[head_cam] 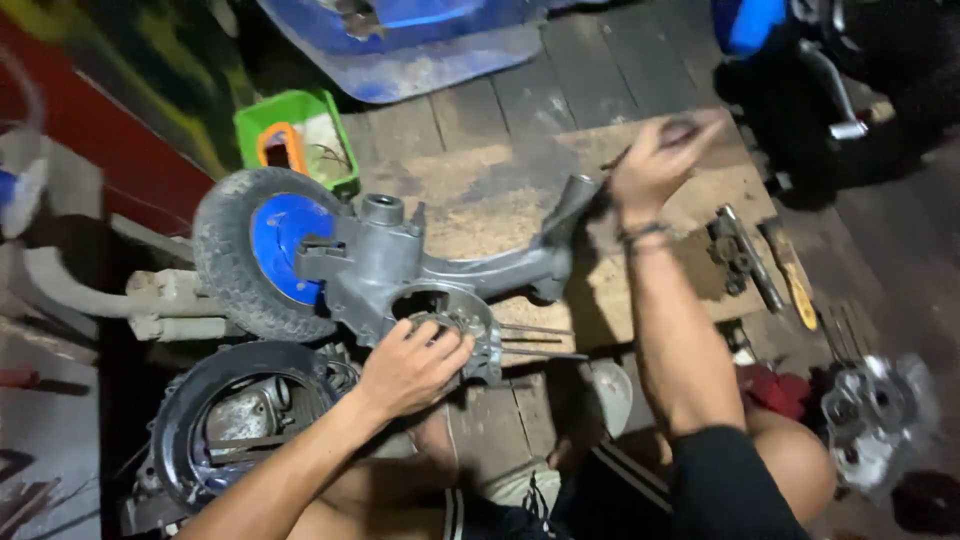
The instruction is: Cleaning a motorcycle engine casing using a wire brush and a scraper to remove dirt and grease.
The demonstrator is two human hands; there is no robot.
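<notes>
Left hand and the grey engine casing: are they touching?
Touching. The head view shows the left hand lying on the grey engine casing, fingers curled over the rim of its round opening with no gap visible. The right hand is raised clear of it.

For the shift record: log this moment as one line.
left hand: resting on grey engine casing opening | right hand: raised, grip on blurred dark tool | wheel: blue hub, attached | surface: wooden floor
</notes>
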